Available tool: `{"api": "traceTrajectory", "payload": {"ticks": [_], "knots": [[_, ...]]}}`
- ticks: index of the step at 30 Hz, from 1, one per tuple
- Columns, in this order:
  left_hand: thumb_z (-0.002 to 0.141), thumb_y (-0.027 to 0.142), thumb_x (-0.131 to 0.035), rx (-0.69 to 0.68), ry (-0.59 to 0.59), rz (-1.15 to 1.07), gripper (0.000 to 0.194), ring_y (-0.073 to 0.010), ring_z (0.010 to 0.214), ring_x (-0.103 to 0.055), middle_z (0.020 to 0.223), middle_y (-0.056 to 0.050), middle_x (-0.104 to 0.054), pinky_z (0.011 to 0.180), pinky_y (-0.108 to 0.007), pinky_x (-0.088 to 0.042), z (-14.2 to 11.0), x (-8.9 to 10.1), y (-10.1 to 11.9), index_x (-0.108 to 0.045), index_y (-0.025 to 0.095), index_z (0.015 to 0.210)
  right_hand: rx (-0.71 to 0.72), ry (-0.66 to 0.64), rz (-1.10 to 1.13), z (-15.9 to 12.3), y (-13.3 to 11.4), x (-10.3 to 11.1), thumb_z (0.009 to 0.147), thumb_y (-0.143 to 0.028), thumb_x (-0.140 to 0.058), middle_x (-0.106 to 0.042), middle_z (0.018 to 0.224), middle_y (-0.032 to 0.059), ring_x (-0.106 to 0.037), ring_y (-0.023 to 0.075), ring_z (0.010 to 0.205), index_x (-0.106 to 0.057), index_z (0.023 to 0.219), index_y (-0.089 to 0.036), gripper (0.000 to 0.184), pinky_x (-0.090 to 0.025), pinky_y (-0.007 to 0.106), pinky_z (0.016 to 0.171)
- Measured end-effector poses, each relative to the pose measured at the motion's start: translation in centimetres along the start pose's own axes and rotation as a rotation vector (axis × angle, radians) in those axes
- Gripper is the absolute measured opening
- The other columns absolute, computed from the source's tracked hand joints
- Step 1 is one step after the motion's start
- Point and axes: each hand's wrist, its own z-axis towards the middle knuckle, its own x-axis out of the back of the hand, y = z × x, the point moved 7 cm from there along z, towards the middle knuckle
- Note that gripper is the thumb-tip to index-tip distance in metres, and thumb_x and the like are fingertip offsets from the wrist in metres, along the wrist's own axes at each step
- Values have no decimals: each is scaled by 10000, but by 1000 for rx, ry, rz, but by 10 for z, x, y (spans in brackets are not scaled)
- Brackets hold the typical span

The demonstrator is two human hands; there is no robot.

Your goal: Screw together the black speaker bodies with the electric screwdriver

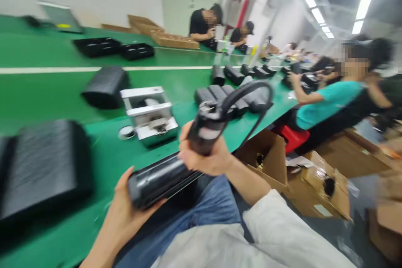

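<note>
My right hand (207,155) is closed around a black corded electric screwdriver (207,130), its corded end up and a thick black cable looping off to the right. The screwdriver's lower end is hidden by my fingers, over a long black rounded casing (160,180). My left hand (132,205) wraps the near left end of that casing, which lies tilted above my lap at the bench edge. I cannot tell whether the screwdriver touches the casing. Beyond my hands, a white box-like holder (150,113) with small metal parts stands on the green bench (106,142).
Large black casings (50,163) stand at left, with another (106,86) behind. Several dark casings (216,94) sit in rows ahead. Black trays (97,46) lie at the back. A co-worker in a teal shirt (333,100) sits right, near open cardboard boxes (266,150) on the floor.
</note>
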Motion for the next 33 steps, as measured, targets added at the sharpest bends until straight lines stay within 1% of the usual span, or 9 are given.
{"api": "traceTrajectory", "payload": {"ticks": [3,5,8,11,19,23,27,30,33], "knots": [[904,552,-956,70,-38,76,1214,-509,1561,-666,1767,-214,-517,1260,-793,-590,-16,-1,-14,-197,307,1820,119,-76,168,8,-36,2,1052,-338,-886,-626,716,-91,-531,107,469,-632,1298,-303,355,-468,232,451],[884,493,-998,54,-48,53,1273,-482,1579,-657,1747,-232,-542,1296,-716,-583,-18,-1,-15,-181,287,1839,216,-67,130,30,-58,9,1070,-346,-862,-563,675,-121,-475,104,410,-620,1327,-326,353,-450,229,410],[856,401,-1041,31,-44,34,1359,-455,1621,-624,1769,-221,-524,1336,-660,-557,-17,0,-9,-135,330,1866,397,164,-31,74,-68,22,982,-313,-904,-496,654,-150,-460,106,406,-592,1257,-332,416,-431,244,416],[832,353,-1066,17,-39,18,1400,-449,1624,-620,1776,-206,-515,1331,-636,-565,-18,0,-2,-129,364,1873,454,326,-185,120,-40,23,963,-419,-899,-488,693,-143,-501,113,484,-533,1178,-341,431,-473,279,499],[800,323,-1098,9,-37,6,1468,-464,1600,-631,1740,-209,-529,1293,-642,-594,-20,-2,-1,-97,385,1871,521,353,-369,186,40,32,1049,-760,-779,-526,780,-97,-508,98,476,-545,1222,-320,528,-503,305,554],[815,347,-1092,9,-38,6,1457,-473,1622,-608,1750,-215,-520,1299,-648,-588,-19,-2,0,-93,385,1874,433,346,-445,198,61,42,1065,-776,-745,-612,881,-49,-569,105,520,-553,1257,-319,531,-519,306,548],[837,360,-1076,-9,-42,-12,1422,-464,1657,-577,1769,-202,-514,1327,-640,-567,-18,-1,3,-107,390,1878,357,349,-376,194,74,42,993,-783,-814,-543,780,-85,-502,105,479,-544,1225,-317,586,-501,310,532],[820,350,-1084,-12,-33,-20,1431,-464,1637,-593,1746,-205,-534,1312,-636,-579,-17,-1,2,-123,371,1879,334,345,-332,176,59,41,951,-746,-867,-500,737,-107,-444,103,480,-536,1206,-331,588,-475,310,532],[817,370,-1082,-1,-29,-28,1427,-462,1631,-599,1755,-212,-526,1333,-636,-557,-17,-2,-1,-132,347,1880,356,373,-283,143,14,42,920,-540,-912,-462,691,-119,-385,110,472,-547,1170,-340,485,-401,301,485]]}}
